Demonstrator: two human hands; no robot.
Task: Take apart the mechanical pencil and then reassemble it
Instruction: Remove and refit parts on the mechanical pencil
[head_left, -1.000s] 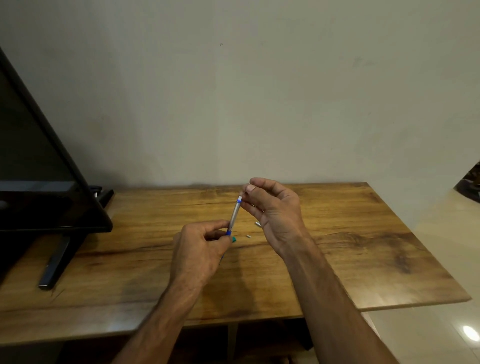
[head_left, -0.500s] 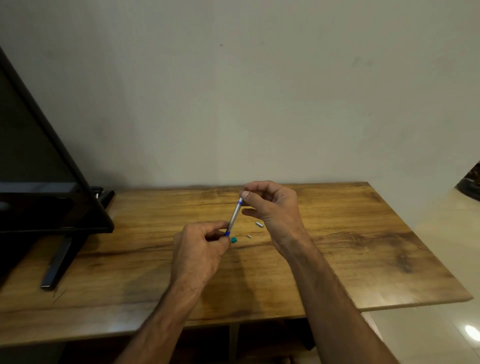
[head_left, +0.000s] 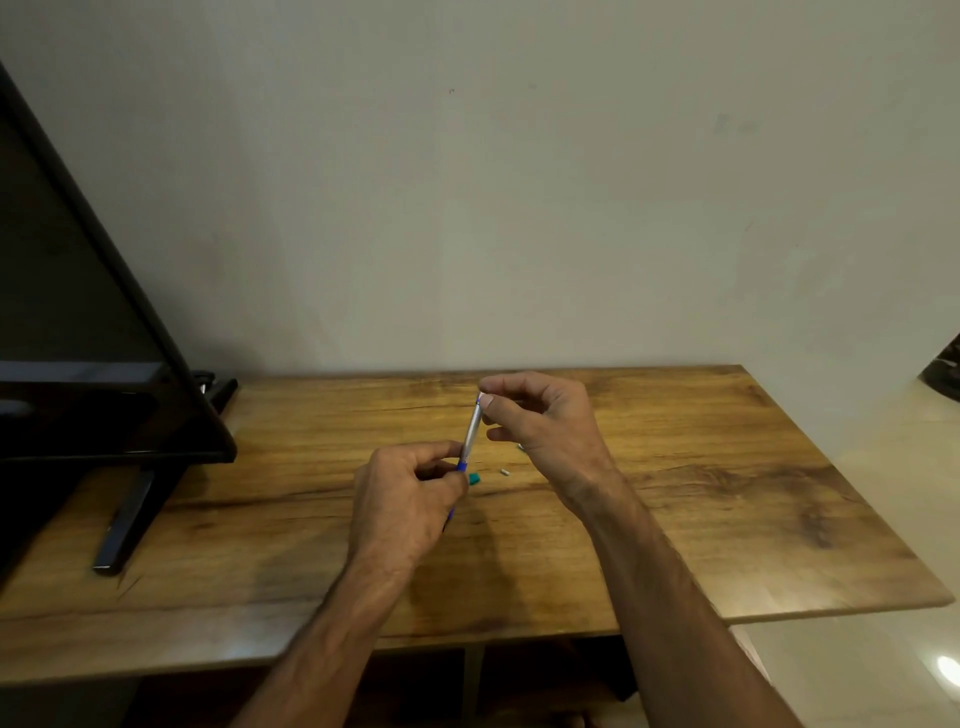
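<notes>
Silver-barrelled mechanical pencil (head_left: 471, 432) held between both hands above the wooden counter (head_left: 727, 499), tilted so its upper end leans slightly right and away from the person. Left hand (head_left: 402, 501) is closed around the pencil's lower, blue end; a sliver of blue shows below the fist. Right hand (head_left: 545, 421) pinches the pencil's top end between thumb and forefinger, remaining fingers loosely curled, not touching the barrel. The two hands sit close together, the right one higher and farther from the person.

On the counter just beside the left hand's knuckles: a small teal piece (head_left: 474, 478). A little to its right, a tiny whitish piece (head_left: 504, 472), lying flat. Another small part (head_left: 520, 446) peeks out from under the right hand's edge, too hidden to identify.

Black monitor (head_left: 93, 364) stands at the counter's left end on a dark stand, well apart from the hands. Plain wall behind.
</notes>
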